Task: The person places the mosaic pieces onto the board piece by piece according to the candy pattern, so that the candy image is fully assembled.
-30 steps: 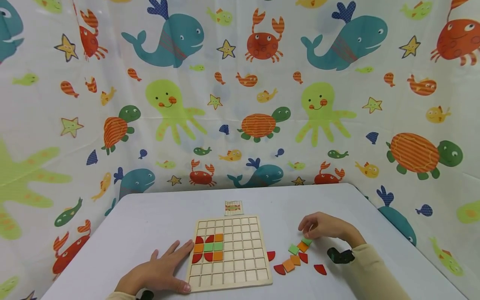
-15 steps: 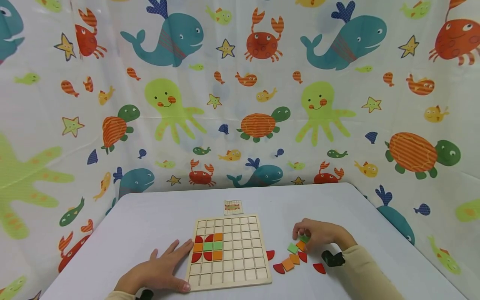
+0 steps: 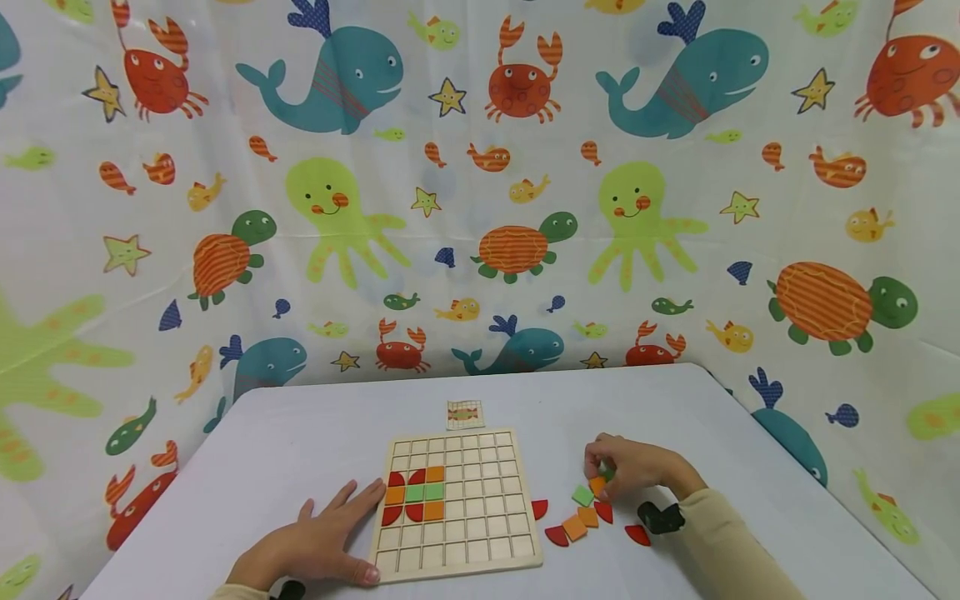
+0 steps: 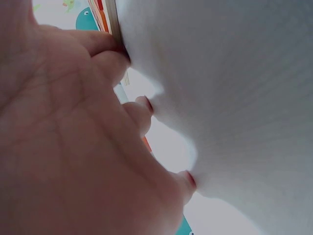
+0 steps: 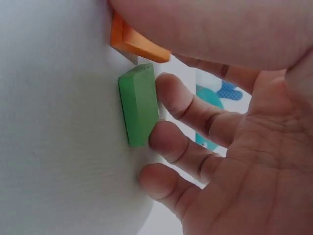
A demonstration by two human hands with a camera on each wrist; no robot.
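My left hand (image 3: 322, 537) lies spread on the table, its thumb and fingertips against the left edge of a wooden grid board (image 3: 487, 529). On the board's left side, red quarter-round pieces (image 3: 392, 515) frame orange and green square tiles (image 3: 433, 492). To the right of the board, my right hand (image 3: 637, 468) pinches an orange square tile (image 5: 139, 45) between thumb and index finger; the tile sits tilted against the table. A green square tile (image 5: 141, 105) lies just under the other fingertips, which are bent loosely beside it.
Loose pieces lie between the board and my right hand: a green tile (image 3: 582, 495), orange tiles (image 3: 575, 527) and several red quarter-rounds (image 3: 557, 536). Behind the board is a small pattern card (image 3: 465, 415). A sea-animal curtain (image 3: 450, 275) hangs behind the white table (image 3: 322, 433).
My right hand has moved left and down onto the orange and green tiles, and its thumb and index finger have closed on the orange one. The left hand has stayed still.
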